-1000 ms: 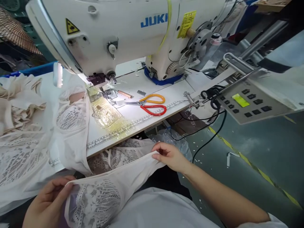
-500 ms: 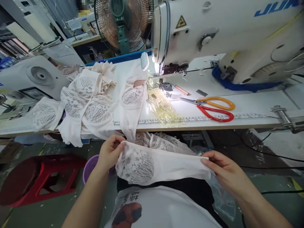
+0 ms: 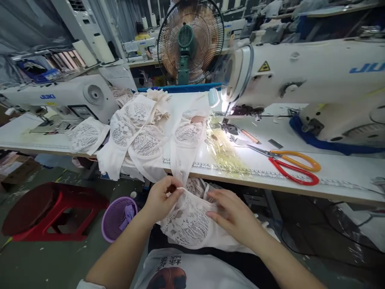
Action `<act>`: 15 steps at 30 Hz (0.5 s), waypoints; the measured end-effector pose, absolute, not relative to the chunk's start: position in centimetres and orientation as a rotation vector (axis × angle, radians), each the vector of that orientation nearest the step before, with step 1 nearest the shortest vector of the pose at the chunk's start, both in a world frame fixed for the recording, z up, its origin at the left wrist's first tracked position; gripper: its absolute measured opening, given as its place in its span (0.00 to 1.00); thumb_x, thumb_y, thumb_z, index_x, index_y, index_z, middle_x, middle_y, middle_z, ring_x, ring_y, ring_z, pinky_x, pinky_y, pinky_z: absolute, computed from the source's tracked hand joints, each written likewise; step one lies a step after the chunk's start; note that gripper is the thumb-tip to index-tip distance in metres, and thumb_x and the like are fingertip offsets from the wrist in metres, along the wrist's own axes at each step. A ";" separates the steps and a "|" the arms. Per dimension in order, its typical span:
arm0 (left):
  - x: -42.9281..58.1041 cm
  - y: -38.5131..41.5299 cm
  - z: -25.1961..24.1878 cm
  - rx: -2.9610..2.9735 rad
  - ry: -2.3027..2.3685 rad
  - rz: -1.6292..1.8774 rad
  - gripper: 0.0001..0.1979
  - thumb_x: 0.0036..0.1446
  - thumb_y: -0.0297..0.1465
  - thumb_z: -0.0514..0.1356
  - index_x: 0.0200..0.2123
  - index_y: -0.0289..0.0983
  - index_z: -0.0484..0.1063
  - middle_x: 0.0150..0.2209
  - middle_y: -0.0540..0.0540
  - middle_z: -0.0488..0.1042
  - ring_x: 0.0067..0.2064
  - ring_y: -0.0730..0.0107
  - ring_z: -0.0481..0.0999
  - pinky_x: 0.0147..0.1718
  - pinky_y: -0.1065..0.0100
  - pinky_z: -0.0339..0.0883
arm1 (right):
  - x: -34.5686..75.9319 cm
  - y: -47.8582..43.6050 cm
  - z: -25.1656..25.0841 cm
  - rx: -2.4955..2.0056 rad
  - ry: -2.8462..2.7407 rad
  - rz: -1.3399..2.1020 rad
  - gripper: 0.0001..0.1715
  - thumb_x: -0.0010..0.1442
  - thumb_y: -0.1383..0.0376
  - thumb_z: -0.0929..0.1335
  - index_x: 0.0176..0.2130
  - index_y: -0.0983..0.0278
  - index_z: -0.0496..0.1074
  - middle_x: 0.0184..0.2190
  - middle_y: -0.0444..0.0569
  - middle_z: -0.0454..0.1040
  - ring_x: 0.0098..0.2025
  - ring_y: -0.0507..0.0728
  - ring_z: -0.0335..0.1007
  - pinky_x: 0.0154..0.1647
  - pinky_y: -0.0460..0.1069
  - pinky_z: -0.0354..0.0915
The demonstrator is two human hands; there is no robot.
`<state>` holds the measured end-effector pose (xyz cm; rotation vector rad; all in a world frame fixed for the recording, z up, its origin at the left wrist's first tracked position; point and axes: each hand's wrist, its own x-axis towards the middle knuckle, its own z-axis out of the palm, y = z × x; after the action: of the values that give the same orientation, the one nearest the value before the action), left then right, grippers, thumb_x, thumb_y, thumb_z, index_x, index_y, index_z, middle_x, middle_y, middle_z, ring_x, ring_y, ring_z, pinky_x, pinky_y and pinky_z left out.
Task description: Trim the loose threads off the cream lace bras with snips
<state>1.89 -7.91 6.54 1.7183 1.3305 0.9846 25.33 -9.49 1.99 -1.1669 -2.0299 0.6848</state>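
Observation:
A white lace bra piece [image 3: 189, 222] hangs over my lap, just below the table's front edge. My left hand [image 3: 164, 198] pinches its upper left corner between thumb and fingers. Over the upper edge, right of the lace cup, my right hand [image 3: 233, 214] has its thumb and fingers apart, close to the fabric; whether it touches cannot be made out. More lace pieces [image 3: 195, 186] show behind, under the table edge. On the table another lace bra [image 3: 188, 134] lies with its band over the edge, left of the sewing machine [image 3: 270, 76].
Scissors with orange and red handles [image 3: 294, 166] lie right of the needle area, on the table with a printed ruler [image 3: 258, 173]. A pile of lace bras [image 3: 135, 128] sits left. A fan [image 3: 189, 44] stands behind; a purple basket [image 3: 106, 224] and red stool [image 3: 69, 212] are on the floor.
My right hand has come left from the band's far end, letting go of it, to beside the cup. The stretched band now hangs loose. The camera view has shifted.

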 end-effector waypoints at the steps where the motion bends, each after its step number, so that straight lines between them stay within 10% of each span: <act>1: 1.9 -8.2 6.6 1.725 1.334 1.002 0.02 0.53 0.30 0.58 0.31 0.37 0.68 0.29 0.48 0.70 0.29 0.71 0.68 0.30 0.69 0.63 | 24.4 -9.2 2.0 -1.139 -2.044 0.730 0.15 0.57 0.59 0.67 0.43 0.61 0.73 0.39 0.55 0.76 0.43 0.64 0.71 0.43 0.58 0.68; 15: 1.0 -8.3 4.8 1.495 1.057 1.049 0.26 0.52 0.26 0.59 0.54 0.38 0.58 0.34 0.48 0.69 0.34 0.70 0.69 0.37 0.65 0.66 | 24.3 -9.6 1.2 -1.264 -1.858 1.253 0.15 0.58 0.55 0.66 0.31 0.62 0.76 0.28 0.48 0.75 0.32 0.58 0.71 0.33 0.49 0.67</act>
<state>1.03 -8.27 4.84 1.4947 1.0569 1.0494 24.27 -9.58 1.21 -1.2640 -1.8580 1.2533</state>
